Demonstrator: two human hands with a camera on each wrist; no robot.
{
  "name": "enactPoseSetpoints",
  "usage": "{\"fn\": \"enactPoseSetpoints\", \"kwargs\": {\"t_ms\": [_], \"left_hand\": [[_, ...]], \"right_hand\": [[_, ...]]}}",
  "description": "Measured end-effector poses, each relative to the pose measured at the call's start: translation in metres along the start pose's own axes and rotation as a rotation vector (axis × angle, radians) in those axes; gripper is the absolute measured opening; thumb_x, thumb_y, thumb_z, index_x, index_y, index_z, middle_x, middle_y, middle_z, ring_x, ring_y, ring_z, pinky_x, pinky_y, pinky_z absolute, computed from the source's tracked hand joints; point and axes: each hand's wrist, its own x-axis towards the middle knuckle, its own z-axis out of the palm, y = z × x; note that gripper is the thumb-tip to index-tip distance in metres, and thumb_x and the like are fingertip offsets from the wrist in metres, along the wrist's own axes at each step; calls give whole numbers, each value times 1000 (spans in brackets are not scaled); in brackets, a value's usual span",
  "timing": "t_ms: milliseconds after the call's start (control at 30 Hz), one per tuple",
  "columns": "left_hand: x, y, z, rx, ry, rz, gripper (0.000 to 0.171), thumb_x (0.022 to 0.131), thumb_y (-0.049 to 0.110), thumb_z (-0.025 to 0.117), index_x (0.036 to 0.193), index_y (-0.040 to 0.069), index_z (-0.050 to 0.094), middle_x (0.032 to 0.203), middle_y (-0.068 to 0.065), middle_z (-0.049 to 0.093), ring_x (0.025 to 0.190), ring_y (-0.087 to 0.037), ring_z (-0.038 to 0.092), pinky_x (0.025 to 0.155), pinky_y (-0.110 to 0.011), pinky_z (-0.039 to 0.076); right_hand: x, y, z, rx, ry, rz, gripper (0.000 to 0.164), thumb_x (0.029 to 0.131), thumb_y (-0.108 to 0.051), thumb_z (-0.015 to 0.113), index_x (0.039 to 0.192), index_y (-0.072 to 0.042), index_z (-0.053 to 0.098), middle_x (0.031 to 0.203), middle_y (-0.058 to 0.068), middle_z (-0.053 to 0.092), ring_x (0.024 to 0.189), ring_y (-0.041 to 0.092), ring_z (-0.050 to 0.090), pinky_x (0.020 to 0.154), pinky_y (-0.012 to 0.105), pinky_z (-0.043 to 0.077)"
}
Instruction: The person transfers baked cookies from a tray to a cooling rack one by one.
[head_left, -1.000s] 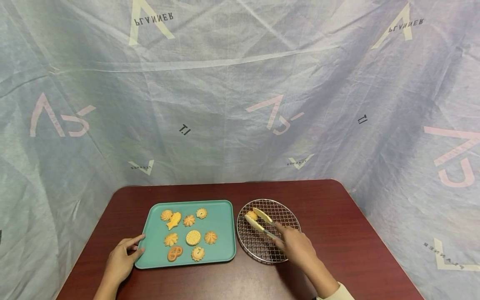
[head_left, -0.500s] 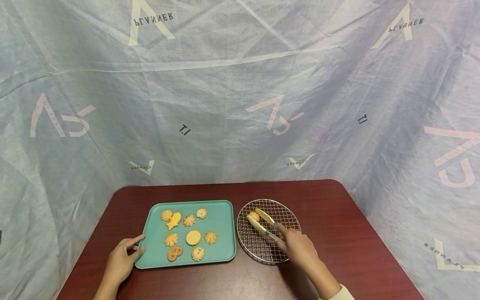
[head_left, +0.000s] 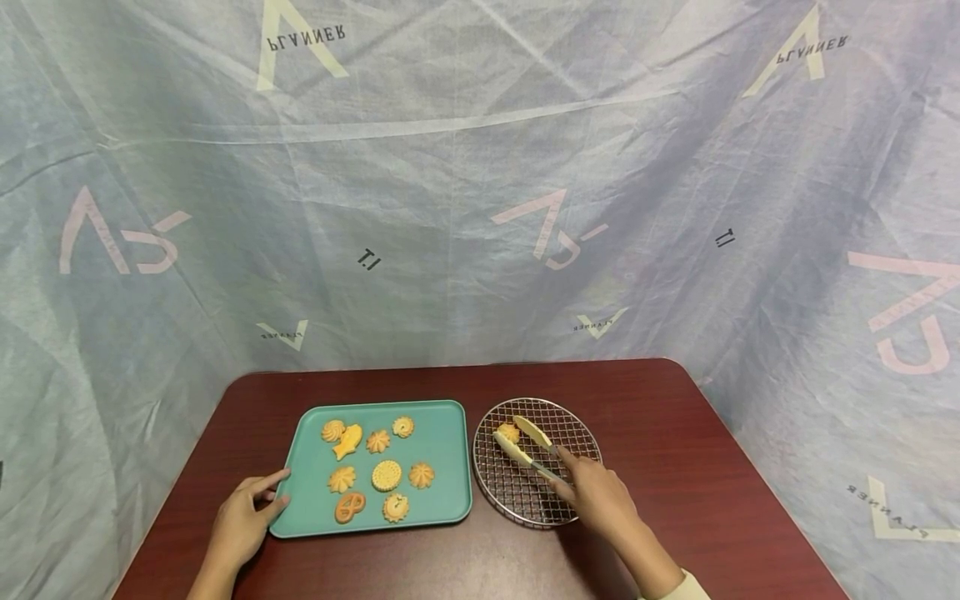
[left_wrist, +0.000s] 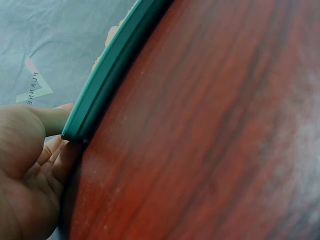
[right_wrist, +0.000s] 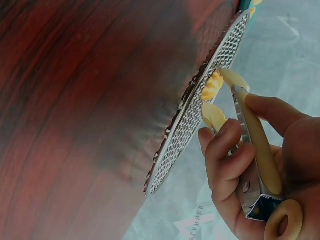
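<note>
Tongs (head_left: pixel 514 450) are gripped in the right hand (head_left: pixel 600 496), tips spread around a cookie (head_left: pixel 508 432) on the round rack (head_left: pixel 525 500), can't tell if touching; one tip partly hides it from above. Left hand (head_left: pixel 242 521) pinches the green tray (head_left: pixel 442 433), more cookies (head_left: pixel 386 476) on it, same counter (head_left: pixel 645 433).

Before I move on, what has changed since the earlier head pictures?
The cookie on the wire rack and the tongs around it shifted slightly right; the tongs' tips now stand a little wider apart. The right hand still holds them. The left hand at the tray's edge, the tray and its cookies stayed put.
</note>
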Motion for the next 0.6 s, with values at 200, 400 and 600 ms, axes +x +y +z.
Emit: {"fn": "enactPoseSetpoints", "kwargs": {"t_ms": [200, 400, 600], "left_hand": [[-1, 1, 0, 0, -5, 2, 48, 95, 9, 73, 142, 5, 63, 127, -21, 59, 97, -25, 60, 76, -39, 47], [-1, 1, -1, 6, -4, 6, 48, 96, 10, 73, 142, 5, 63, 128, -21, 59, 98, -26, 60, 76, -40, 47], [-1, 1, -1, 2, -4, 7, 48, 96, 10, 73, 142, 5, 63, 127, -21, 59, 98, -26, 60, 75, -38, 46]], "right_hand": [[0, 1, -1, 3, 6, -7, 60, 92, -30, 77, 145, -6, 61, 106, 18, 73, 72, 25, 64, 58, 45, 53], [-1, -1, -1, 7, 8, -9, 61, 91, -30, 78, 145, -7, 61, 94, 9, 71, 72, 22, 62, 58, 43, 52], [-2, -4, -2, 24, 23, -30, 62, 90, -29, 80, 144, -7, 61, 90, 7, 70, 70, 20, 61, 58, 41, 52]]}}
